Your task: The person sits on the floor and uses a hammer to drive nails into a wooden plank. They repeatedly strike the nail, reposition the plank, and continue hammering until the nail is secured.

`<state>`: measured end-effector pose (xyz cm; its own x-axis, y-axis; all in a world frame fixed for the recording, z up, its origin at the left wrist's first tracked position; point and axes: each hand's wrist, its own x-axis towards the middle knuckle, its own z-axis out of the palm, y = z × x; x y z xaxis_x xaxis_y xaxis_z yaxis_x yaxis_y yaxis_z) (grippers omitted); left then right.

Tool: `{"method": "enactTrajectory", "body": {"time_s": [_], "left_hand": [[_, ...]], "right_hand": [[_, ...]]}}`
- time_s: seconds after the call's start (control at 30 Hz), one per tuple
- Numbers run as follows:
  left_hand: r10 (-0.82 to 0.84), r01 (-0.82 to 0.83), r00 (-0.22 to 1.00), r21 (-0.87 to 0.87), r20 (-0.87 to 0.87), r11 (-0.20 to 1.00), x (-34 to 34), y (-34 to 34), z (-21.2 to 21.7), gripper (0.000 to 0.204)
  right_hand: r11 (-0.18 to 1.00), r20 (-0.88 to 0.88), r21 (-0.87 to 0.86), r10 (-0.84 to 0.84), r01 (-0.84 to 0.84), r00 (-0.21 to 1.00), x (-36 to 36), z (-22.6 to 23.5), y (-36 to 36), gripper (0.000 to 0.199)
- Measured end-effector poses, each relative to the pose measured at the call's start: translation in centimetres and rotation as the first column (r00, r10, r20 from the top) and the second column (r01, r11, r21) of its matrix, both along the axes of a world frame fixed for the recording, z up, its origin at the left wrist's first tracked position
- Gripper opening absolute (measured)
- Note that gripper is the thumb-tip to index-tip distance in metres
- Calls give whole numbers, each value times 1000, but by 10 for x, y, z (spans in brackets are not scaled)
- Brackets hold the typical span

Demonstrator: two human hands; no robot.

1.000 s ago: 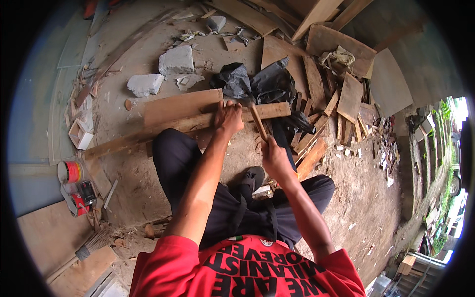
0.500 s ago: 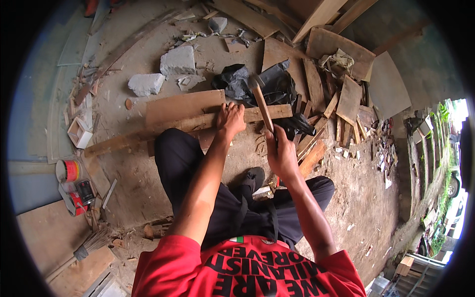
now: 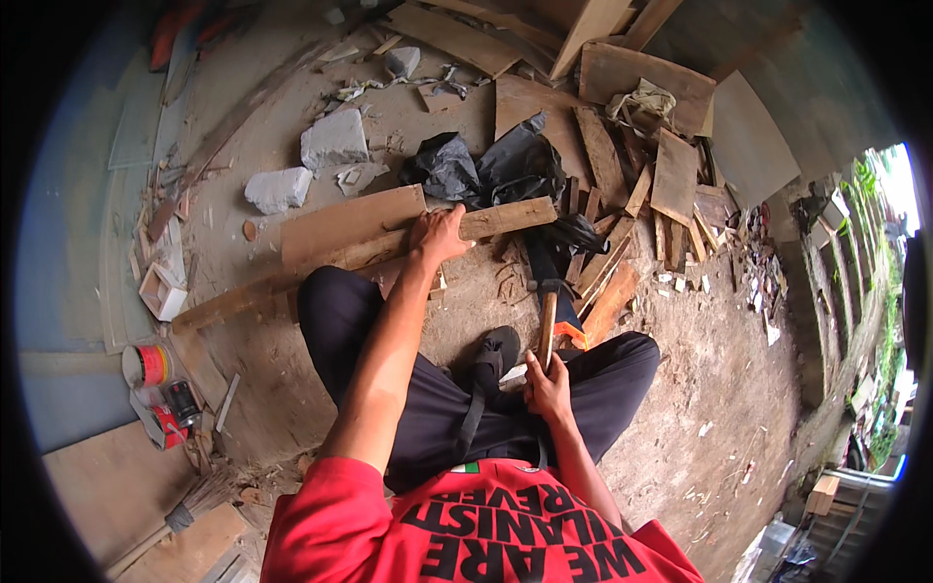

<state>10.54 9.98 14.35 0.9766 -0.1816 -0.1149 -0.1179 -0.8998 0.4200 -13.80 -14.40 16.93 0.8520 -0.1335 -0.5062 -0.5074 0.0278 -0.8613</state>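
A long wooden beam (image 3: 510,219) slants across in front of my knees, its left end on the ground and its right end raised. My left hand (image 3: 442,235) is closed over the beam, right of its middle. A flat brown board (image 3: 340,225) lies along the beam's far side. In my closed right hand (image 3: 550,391), low by my right thigh, is a hammer (image 3: 547,328) held by its wooden handle, with the head pointing away from me. Beside the hammer shows an orange object (image 3: 570,334), partly hidden, whose kind I cannot make out.
Black plastic sheeting (image 3: 486,170) lies beyond the beam, with pale stone blocks (image 3: 334,139) farther left. Scrap planks (image 3: 673,180) are piled at the far right. Tins (image 3: 148,365) and a twig broom (image 3: 199,497) are at the left. My sandalled foot (image 3: 499,352) is between my knees.
My right hand has come down and toward me, taking the hammer from above the beam to beside my thigh. My left hand stays on the beam. The view has shifted slightly.
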Motion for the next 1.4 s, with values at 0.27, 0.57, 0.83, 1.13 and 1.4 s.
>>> {"method": "enactTrajectory", "body": {"time_s": [0.27, 0.57, 0.83, 1.13, 1.4], "left_hand": [[0, -45, 995, -457, -99, 889, 48, 33, 4, 77], [-10, 8, 1000, -190, -6, 982, 77, 40, -2, 74], [16, -12, 1000, -247, 15, 969, 76, 37, 2, 70], [-129, 143, 984, -113, 127, 983, 69, 39, 8, 73], [-121, 121, 992, -8, 24, 993, 84, 48, 12, 68]], "right_hand": [[999, -61, 33, 32, -30, 998, -11, -25, -12, 29], [998, -96, 32, 64, -61, 993, -8, -25, -19, 31], [997, -122, -16, 71, -73, 990, -2, -30, -18, 36], [996, -147, -18, 85, -89, 985, 1, -27, -17, 38], [860, 255, -510, 179, -25, 950, 1, -50, 2, 29]]}}
